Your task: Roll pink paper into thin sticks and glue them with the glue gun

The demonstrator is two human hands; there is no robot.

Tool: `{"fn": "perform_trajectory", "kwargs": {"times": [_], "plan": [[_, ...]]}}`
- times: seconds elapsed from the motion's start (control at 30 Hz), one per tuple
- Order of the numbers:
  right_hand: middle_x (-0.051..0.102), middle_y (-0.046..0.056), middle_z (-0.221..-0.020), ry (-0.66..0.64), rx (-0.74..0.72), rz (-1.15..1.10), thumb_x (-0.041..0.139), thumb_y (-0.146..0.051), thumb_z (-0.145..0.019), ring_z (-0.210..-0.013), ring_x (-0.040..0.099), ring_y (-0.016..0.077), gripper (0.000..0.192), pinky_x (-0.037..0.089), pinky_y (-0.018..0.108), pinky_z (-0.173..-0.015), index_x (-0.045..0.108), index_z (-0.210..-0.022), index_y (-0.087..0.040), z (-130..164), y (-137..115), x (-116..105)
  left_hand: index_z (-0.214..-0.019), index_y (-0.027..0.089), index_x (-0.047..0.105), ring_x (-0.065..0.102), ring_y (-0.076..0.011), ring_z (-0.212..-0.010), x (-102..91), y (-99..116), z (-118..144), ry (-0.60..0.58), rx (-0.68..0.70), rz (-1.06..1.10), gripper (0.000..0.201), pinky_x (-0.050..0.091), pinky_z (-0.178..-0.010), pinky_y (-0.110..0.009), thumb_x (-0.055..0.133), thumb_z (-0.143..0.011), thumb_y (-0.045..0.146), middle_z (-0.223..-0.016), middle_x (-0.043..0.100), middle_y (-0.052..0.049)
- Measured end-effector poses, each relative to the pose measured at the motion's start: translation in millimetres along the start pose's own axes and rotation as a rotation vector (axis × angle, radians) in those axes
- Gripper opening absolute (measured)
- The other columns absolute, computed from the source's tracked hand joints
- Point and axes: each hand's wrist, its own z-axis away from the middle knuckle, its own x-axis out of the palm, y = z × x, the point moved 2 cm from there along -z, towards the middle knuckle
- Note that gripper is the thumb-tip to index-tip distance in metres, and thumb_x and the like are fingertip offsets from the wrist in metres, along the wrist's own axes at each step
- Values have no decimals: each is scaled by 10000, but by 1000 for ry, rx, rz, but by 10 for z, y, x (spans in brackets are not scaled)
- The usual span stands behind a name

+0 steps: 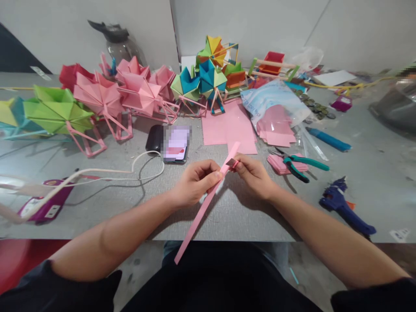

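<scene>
A long, narrow strip of pink paper (pixel 199 217) runs diagonally from above the table down past its front edge. My left hand (pixel 199 180) is closed on it near its upper part, thumb on top. In my right hand (pixel 251 175), pinched between thumb and fingers, is a small cutter blade (pixel 231 162) with something red or pink at the grip. The blade lies against or very close to the strip, just above my left thumb; exact contact is unclear. Beyond both hands lie flat pink paper sheets (pixel 216 130).
Pink and green folded-paper wheels (pixel 97 97) line the left back. Green-handled pliers (pixel 308 162) rest on pink paper pieces at right, near a blue glue gun (pixel 346 210). A phone (pixel 177 145), a white cable (pixel 107 171) and a purple power strip (pixel 53 201) are at left.
</scene>
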Motion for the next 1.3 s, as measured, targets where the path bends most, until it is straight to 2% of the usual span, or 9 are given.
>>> {"fn": "perform_trajectory", "kwargs": {"times": [0.27, 0.6, 0.87, 1.07, 1.3], "plan": [[621, 21, -843, -26, -42, 36, 465, -553, -1095, -767, 561, 186, 393, 456, 349, -728, 622, -907, -245, 21, -62, 28, -744, 198, 522, 364, -74, -509, 28, -15, -14, -41, -40, -46, 308, 313, -490, -214, 655, -945, 390, -588, 441, 74], [647, 33, -872, -51, -100, 41, 468, -495, -1107, -804, 588, 191, 346, 474, 353, -750, 644, -953, -239, 10, -38, 8, -741, 201, 509, 354, -81, -519, 19, -10, -3, -42, 16, -42, 327, 316, -499, -228, 640, -980, 381, -596, 440, 68], [645, 36, -880, -143, -106, 24, 433, -498, -1116, -801, 588, 198, 360, 483, 363, -745, 637, -952, -250, 36, -139, 48, -773, 189, 562, 382, -79, -522, 10, -49, -8, -79, -14, -12, 270, 322, -503, -222, 687, -946, 354, -609, 465, 67], [636, 35, -872, -138, -122, 15, 447, -503, -1110, -797, 579, 196, 355, 495, 367, -749, 645, -957, -252, 6, -110, 23, -756, 186, 572, 391, -84, -532, -13, -53, -15, -82, 15, 34, 319, 340, -520, -233, 718, -936, 405, -607, 482, 59], [662, 49, -930, -184, -134, 19, 434, -501, -1114, -836, 599, 202, 362, 517, 387, -789, 669, -1004, -249, 38, -179, 85, -757, 180, 601, 345, -87, -540, -11, -71, -28, -85, 14, 15, 418, 296, -512, -240, 721, -951, 530, -610, 430, 58]]}}
